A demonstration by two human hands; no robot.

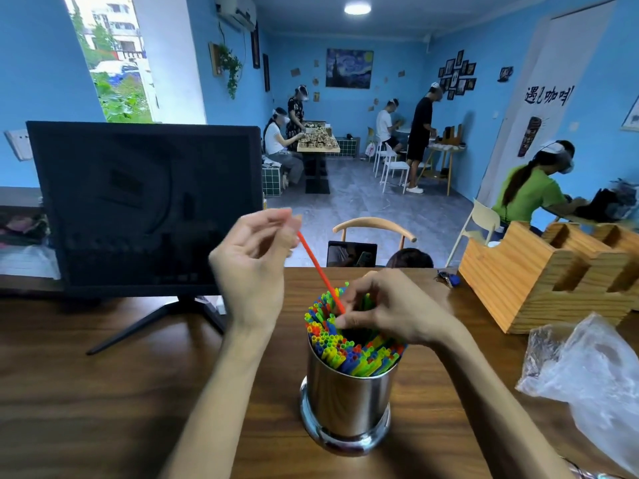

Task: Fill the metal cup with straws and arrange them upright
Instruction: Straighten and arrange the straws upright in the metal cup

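Note:
A shiny metal cup (345, 399) stands on the wooden table (103, 392) in front of me, packed with several upright straws (340, 350) in green, yellow, blue and red. My left hand (254, 261) is raised above and left of the cup and pinches the top end of a red straw (320, 271). That straw slants down to the right into the bundle. My right hand (387, 309) sits over the cup's back rim, its fingertips pinching the red straw's lower part among the other straws.
A dark monitor (145, 209) on a stand is at the left. A wooden slotted holder (539, 274) sits at the right, a crumpled clear plastic bag (587, 371) in front of it. Keys (447, 279) lie behind the cup. People work at tables across the room.

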